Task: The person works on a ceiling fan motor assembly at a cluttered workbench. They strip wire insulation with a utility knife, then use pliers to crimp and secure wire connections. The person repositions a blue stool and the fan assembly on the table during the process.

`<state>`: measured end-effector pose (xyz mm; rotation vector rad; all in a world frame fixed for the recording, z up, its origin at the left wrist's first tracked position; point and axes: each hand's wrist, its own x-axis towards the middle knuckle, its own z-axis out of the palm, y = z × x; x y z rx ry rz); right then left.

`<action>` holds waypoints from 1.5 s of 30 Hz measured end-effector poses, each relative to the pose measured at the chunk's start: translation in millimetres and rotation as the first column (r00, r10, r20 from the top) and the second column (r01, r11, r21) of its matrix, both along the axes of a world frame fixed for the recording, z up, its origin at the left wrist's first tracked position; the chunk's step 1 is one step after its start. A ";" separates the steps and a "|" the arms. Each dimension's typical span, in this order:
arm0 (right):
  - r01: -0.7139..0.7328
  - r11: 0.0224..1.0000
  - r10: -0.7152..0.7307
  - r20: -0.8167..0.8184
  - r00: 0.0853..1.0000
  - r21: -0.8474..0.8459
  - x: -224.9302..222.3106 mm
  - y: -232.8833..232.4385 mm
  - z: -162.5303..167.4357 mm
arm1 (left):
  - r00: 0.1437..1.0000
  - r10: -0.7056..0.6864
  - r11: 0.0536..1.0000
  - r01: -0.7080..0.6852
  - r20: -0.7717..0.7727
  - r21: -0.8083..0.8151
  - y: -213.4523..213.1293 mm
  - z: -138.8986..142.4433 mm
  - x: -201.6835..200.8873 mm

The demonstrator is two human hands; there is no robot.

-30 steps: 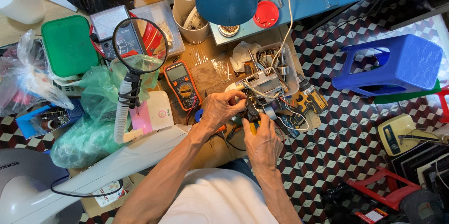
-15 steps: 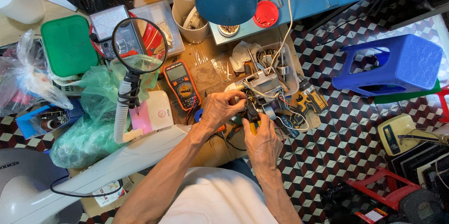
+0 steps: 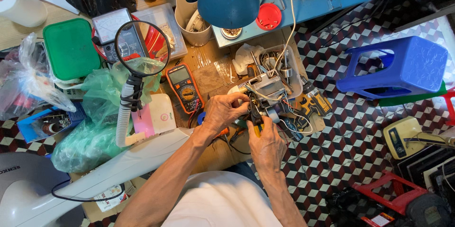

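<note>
- Hands meet over 1 small grey gadget (image 3: 266, 89) with loose wires, which lies just beyond both sets of fingertips, away from the person's body.
- Left hand (image 3: 226, 112) curls its fingers against the gadget's near-left edge; it seems to grip that edge, though the fingertips are partly hidden.
- Right hand (image 3: 267, 142) is closed around a yellow-handled tool (image 3: 256, 123), whose long axis runs from the palm straight ahead to the gadget's underside.
- Gadget's long axis runs from ahead of the left hand up and to the right, across the line of the tool.
- Both hands are about equally near; the right one comes from below, the left from the side.
- Room is tight: an orange meter (image 3: 186, 87) sits just left of the left hand, a clear tray of parts (image 3: 295, 71) touches the gadget's far side, and a yellow drill (image 3: 316, 101) lies right of the right hand.
- Table edge (image 3: 316, 123) falls away just right of the right hand, above the tiled floor (image 3: 350, 146).
</note>
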<state>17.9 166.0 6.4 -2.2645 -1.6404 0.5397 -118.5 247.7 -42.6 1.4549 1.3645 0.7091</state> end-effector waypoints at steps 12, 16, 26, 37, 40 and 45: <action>0.031 0.999 -0.031 -0.002 1.000 0.037 -2.8 -2.4 -3.4 | 0.991 -0.018 0.985 0.041 -0.135 0.170 2.3 -0.1 1.3; 0.083 0.991 -0.079 -0.049 0.996 0.101 -11.1 -5.4 -20.4 | 0.988 0.023 0.966 0.018 -0.154 0.258 -1.0 -1.4 6.2; 0.247 0.949 -0.190 -0.270 0.944 0.196 -42.5 -8.9 -42.8 | 0.992 0.048 0.961 -0.014 -0.116 0.276 -2.3 -8.9 10.4; 0.207 0.931 -0.297 -0.295 0.908 -0.302 -2.8 -32.9 -6.6 | 1.000 0.023 0.986 -0.021 -0.010 0.168 -3.3 4.1 -1.8; 0.276 0.942 -0.329 -0.371 0.869 -0.189 6.1 -45.6 -7.2 | 0.998 0.052 0.985 -0.044 -0.040 0.168 -0.3 -0.1 0.2; 0.212 0.930 -0.296 -0.273 0.915 -0.299 16.2 -35.1 -9.8 | 0.975 0.100 0.979 -0.061 -0.197 0.193 4.0 -7.0 11.2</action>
